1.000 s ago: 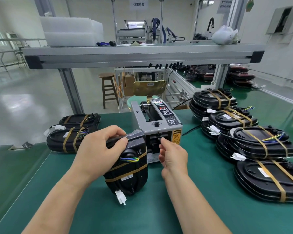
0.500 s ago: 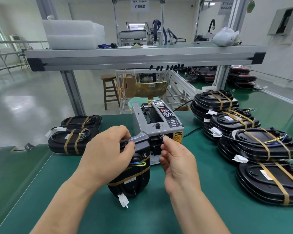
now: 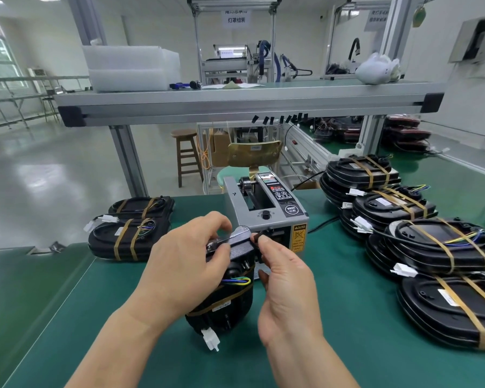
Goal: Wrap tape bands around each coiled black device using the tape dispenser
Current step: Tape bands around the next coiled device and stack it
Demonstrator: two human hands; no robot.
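Our left hand (image 3: 185,264) is curled over the top of the upright black plastic device with a cord coiled round its rim (image 3: 227,306), thumb and forefinger pinching one end of a short glossy strip of tape (image 3: 235,237). Our right hand (image 3: 286,289) pinches the other end between thumb and forefinger, just in front of the mouth of the boxy grey metal tape dispenser (image 3: 263,208). The strip looks clear or silvery, though we cannot be sure of that, nor of whether it already sticks to the device's textured top edge.

The device stands on its rounded lower end on the matte green counter (image 3: 109,331). Two thin tan tape bands (image 3: 221,298) slant across its smooth shell, a loop of blue, yellow and green wires (image 3: 237,280) lies against the shell near the upper band, and a white plastic connector (image 3: 212,338) dangles at the bottom.

We judge the job well along. The flat, oval black devices piled on the right (image 3: 431,242) each show two tan bands, and so does the pair stacked on the left (image 3: 129,236). We see no unbanded device on the counter, so what remains seems to be this strip on the piece in hand, plus whatever lies out of view
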